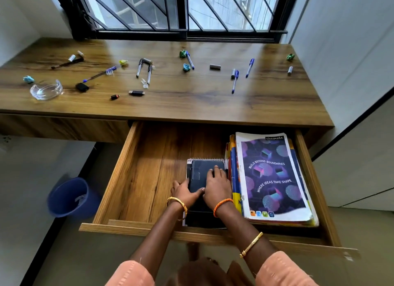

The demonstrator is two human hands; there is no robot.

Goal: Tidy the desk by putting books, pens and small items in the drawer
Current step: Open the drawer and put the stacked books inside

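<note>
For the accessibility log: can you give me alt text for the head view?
Both hands, left hand and right hand, rest on a dark notebook in the open drawer, beside a stack of books. Pens and small items still litter the desk.

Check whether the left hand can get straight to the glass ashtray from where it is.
Probably yes: the left hand is in the open drawer, the glass ashtray sits near the desk's front left edge, nothing between.

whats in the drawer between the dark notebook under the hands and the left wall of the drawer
Nothing: in the head view, the drawer floor is bare wood from the dark notebook across to the drawer's left wall. The stack of books sits on the notebook's other side.
</note>
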